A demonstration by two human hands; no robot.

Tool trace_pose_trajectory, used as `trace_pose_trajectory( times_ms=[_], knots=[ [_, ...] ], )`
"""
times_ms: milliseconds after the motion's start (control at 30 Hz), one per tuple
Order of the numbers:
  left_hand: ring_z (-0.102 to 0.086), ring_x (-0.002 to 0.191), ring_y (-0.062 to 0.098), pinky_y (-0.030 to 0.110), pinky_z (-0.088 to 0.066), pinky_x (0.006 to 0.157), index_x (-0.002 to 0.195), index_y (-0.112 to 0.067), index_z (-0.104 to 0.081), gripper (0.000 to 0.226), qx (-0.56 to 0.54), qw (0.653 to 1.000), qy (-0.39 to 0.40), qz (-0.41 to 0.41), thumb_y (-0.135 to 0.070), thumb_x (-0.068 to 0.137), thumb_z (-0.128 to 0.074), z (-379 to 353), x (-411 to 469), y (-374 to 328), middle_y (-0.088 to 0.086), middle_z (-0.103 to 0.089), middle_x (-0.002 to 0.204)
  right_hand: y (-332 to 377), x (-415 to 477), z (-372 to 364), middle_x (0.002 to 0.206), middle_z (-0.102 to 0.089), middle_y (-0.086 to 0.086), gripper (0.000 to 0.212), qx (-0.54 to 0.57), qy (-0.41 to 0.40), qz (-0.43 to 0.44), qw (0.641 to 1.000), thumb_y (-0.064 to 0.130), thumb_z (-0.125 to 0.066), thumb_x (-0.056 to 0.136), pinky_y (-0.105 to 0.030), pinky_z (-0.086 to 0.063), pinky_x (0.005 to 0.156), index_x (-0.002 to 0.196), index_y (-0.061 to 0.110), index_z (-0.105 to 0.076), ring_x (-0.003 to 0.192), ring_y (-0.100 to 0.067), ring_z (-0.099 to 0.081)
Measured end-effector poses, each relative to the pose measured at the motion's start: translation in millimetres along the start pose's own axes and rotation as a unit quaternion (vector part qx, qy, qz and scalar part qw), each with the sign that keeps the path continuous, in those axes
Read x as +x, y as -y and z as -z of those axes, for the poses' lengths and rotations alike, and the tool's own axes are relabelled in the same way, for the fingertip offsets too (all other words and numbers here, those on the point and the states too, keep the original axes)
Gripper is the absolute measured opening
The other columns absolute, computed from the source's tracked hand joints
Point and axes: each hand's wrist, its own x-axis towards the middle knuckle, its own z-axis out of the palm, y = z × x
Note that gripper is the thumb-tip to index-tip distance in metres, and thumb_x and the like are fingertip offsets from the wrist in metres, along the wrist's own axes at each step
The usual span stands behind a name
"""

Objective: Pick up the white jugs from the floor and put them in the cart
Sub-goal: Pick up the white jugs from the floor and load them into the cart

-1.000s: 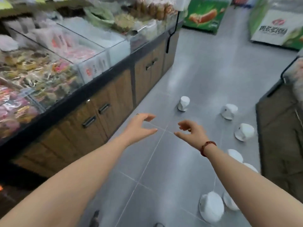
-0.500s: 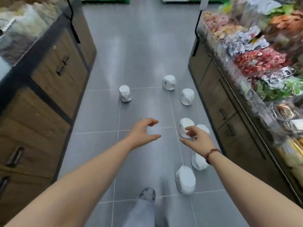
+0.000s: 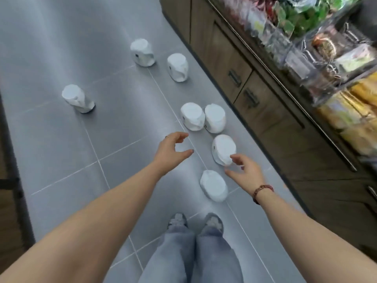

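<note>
Several white jugs stand on the grey tiled floor. The nearest jug (image 3: 213,185) is just ahead of my feet, another jug (image 3: 222,151) right behind it, then a pair of jugs (image 3: 192,115) side by side. Farther off are two more jugs (image 3: 142,52) and a lone jug (image 3: 77,98) at the left. My left hand (image 3: 171,152) hovers above the floor with fingers loosely curved, holding nothing. My right hand (image 3: 245,172) hovers between the two nearest jugs, fingers relaxed and empty. No cart is in view.
A wooden cabinet (image 3: 240,78) with drawers and a display of packaged food (image 3: 326,54) runs along the right of the aisle. A dark cabinet edge (image 3: 12,180) lines the left. My feet (image 3: 193,222) stand on the tiles below the jugs.
My view has swung from the left counter to look down the aisle and then down at the floor. The jugs are now closer, and both hands have dropped toward the nearest ones.
</note>
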Motion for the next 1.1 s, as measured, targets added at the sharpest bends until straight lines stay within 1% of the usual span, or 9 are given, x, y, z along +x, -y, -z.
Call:
trace_pose_trajectory(
  times_ms=[100,333,467,633,767,867,933,1000,1100],
  knots=[
    [-0.054,0.116,0.01,0.023,-0.038,0.098,0.127,-0.021,-0.057,0.049,0.024,0.999,0.033,0.008,-0.019,0.081,-0.074,-38.6,25.7,31.0,0.0,-0.056,0.128,-49.4,22.6,-18.6,0.121,-0.059,-0.006,0.052,-0.02,0.021,-0.015,0.999,0.024,-0.077,0.076,-0.024,-0.039,0.092,0.123,0.014,-0.058,0.112,-0.02,-0.054],
    [-0.05,0.121,0.013,0.021,-0.035,0.098,0.134,-0.019,-0.051,0.055,0.079,0.989,0.118,0.051,-0.017,0.083,-0.072,-139.0,65.1,133.3,0.0,-0.052,0.133,-173.6,56.4,-87.2,0.14,-0.043,-0.005,0.075,-0.011,0.028,-0.093,0.995,0.026,-0.078,0.075,-0.038,-0.036,0.108,0.139,0.016,-0.04,0.13,-0.021,-0.039],
    [-0.046,0.126,0.013,0.029,-0.037,0.106,0.138,-0.024,-0.045,0.067,0.107,0.977,0.171,0.075,-0.019,0.079,-0.076,-196.3,82.4,196.3,-0.001,-0.046,0.139,-234.2,81.5,-134.8,0.147,-0.033,-0.002,0.087,-0.003,0.041,-0.13,0.991,0.027,-0.08,0.073,-0.036,-0.036,0.108,0.145,0.021,-0.03,0.135,-0.02,-0.033],
    [-0.037,0.136,0.019,0.038,-0.034,0.111,0.146,-0.021,-0.032,0.089,0.136,0.961,0.228,0.075,-0.02,0.072,-0.082,-249.3,101.2,251.3,0.004,-0.038,0.146,-280.5,114.3,-183.5,0.149,-0.027,0.0,0.096,0.04,0.031,-0.163,0.985,0.03,-0.083,0.069,-0.034,-0.033,0.108,0.146,0.023,-0.027,0.136,-0.02,-0.031],
    [-0.037,0.136,0.016,0.039,-0.034,0.111,0.147,-0.022,-0.029,0.094,0.035,0.968,0.172,0.179,-0.028,0.071,-0.084,-289.3,117.5,293.8,0.001,-0.035,0.15,-308.3,149.3,-216.1,0.148,-0.029,0.002,0.097,0.076,0.006,-0.169,0.983,0.039,-0.083,0.067,-0.033,-0.032,0.11,0.145,0.023,-0.029,0.136,-0.017,-0.029],
    [-0.045,0.13,0.015,0.039,-0.04,0.108,0.141,-0.025,-0.037,0.082,-0.065,0.962,0.139,0.226,-0.034,0.072,-0.081,-310.6,122.3,313.6,-0.001,-0.046,0.142,-321.3,175.6,-229.3,0.144,-0.034,0.005,0.091,0.09,-0.002,-0.163,0.982,0.044,-0.082,0.065,-0.028,-0.034,0.106,0.141,0.025,-0.036,0.132,-0.014,-0.035],
    [-0.055,0.119,0.015,0.036,-0.048,0.1,0.134,-0.025,-0.042,0.068,-0.148,0.953,0.12,0.237,-0.031,0.076,-0.077,-324.0,121.0,318.6,-0.002,-0.056,0.129,-328.1,187.4,-232.5,0.136,-0.043,0.007,0.081,0.087,0.007,-0.165,0.982,0.047,-0.081,0.064,-0.028,-0.039,0.101,0.133,0.027,-0.044,0.125,-0.013,-0.043],
    [-0.06,0.112,0.014,0.033,-0.052,0.093,0.133,-0.023,-0.042,0.059,-0.205,0.944,0.095,0.241,-0.021,0.083,-0.073,-334.1,120.6,317.3,-0.003,-0.06,0.121,-331.8,191.8,-232.8,0.124,-0.053,0.009,0.071,0.109,0.017,-0.165,0.98,0.047,-0.081,0.065,-0.028,-0.046,0.094,0.126,0.029,-0.049,0.113,-0.012,-0.052],
    [-0.061,0.108,0.01,0.029,-0.052,0.09,0.131,-0.022,-0.047,0.06,-0.226,0.943,0.094,0.226,-0.022,0.078,-0.075,-340.8,134.6,312.9,-0.006,-0.061,0.118,-335.1,187.0,-236.3,0.118,-0.057,0.01,0.066,0.164,-0.015,-0.183,0.969,0.049,-0.079,0.066,-0.022,-0.048,0.084,0.122,0.03,-0.049,0.105,-0.009,-0.056]
  ],
)
